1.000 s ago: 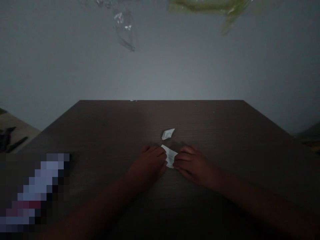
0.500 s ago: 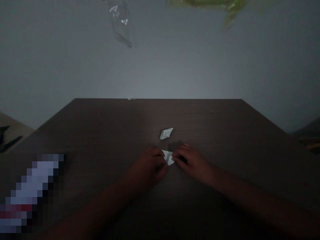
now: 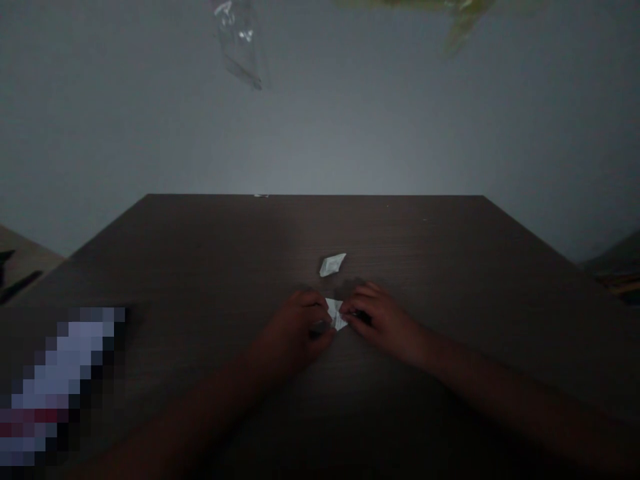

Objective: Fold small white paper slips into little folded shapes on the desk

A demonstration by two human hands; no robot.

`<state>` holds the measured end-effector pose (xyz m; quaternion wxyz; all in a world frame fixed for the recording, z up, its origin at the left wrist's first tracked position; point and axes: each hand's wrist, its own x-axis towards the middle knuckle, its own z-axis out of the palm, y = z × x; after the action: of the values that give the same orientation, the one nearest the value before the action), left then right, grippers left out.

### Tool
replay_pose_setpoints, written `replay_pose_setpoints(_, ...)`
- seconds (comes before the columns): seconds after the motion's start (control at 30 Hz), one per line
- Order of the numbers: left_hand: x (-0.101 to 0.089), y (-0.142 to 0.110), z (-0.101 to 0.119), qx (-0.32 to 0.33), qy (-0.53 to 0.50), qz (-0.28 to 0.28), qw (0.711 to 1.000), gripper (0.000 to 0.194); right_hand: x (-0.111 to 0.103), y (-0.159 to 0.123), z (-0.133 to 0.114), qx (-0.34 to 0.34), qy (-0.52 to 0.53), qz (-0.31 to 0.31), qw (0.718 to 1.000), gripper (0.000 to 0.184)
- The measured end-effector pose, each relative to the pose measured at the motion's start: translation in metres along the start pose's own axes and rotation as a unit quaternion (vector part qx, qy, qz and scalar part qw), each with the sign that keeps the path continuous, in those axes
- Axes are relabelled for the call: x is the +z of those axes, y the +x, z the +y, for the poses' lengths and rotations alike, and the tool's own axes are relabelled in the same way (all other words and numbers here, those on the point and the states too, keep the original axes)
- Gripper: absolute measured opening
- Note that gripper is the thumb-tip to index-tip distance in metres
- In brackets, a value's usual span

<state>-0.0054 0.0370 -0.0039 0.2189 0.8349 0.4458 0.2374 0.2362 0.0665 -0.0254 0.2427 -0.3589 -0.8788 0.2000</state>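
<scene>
Between my two hands, low over the dark table, is a small folded piece of paper, pale with faint printed lines. My left hand pinches its left edge with closed fingers. From the other side, my right hand grips the right edge between thumb and fingertips. Parts of the paper are hidden behind the fingers. Just beyond it lies a second folded paper, slanted and roughly diamond-shaped, touched by neither hand.
The brown wood-grain table ends at a pale wall. A blurred-out white and red object lies at the left. A paper scrap rests at the far edge. Clear plastic hangs on the wall.
The fingers have shifted slightly on the paper, and its visible outline is a little different. Both hands stay in nearly the same place; the second folded paper lies still.
</scene>
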Motion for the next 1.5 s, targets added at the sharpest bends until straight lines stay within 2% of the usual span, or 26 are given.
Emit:
replay_pose_setpoints(0.27, -0.0002, 0.0032, 0.0003, -0.024, -0.024, 0.0, 0.999, 0.009, -0.0001, -0.001, 0.0001, -0.015, 0.0, -0.005, 1.0, 0.009)
replay_pose_setpoints(0.47, 0.0019, 0.0035, -0.0049, -0.025, -0.032, 0.0, 0.999, 0.019, 0.002, -0.0011, 0.0009, -0.008, -0.008, -0.006, 1.0, 0.012)
replay_pose_setpoints(0.73, -0.0016, 0.003, -0.0031, -0.005, -0.041, -0.003, 0.999, 0.016, 0.0017, 0.0, -0.0022, 0.015, -0.001, 0.003, 1.0, 0.009)
replay_pose_setpoints(1.03, -0.0035, 0.0065, 0.0028, -0.021, -0.029, -0.01, 0.999, 0.01, 0.0067, 0.0018, -0.0018, 0.019, -0.013, 0.019, 1.0, 0.008)
replay_pose_setpoints(1.2, -0.0002, 0.0076, -0.0019, -0.018, -0.036, 0.001, 0.999, 0.009, 0.0056, 0.0048, -0.0044, 0.027, 0.007, 0.022, 0.999, 0.009)
replay_pose_setpoints(1.5, -0.004, 0.0076, -0.0056, -0.016, -0.03, -0.019, 0.999, 0.014, -0.0016, 0.0051, -0.0041, 0.034, 0.041, -0.004, 0.999, 0.007)
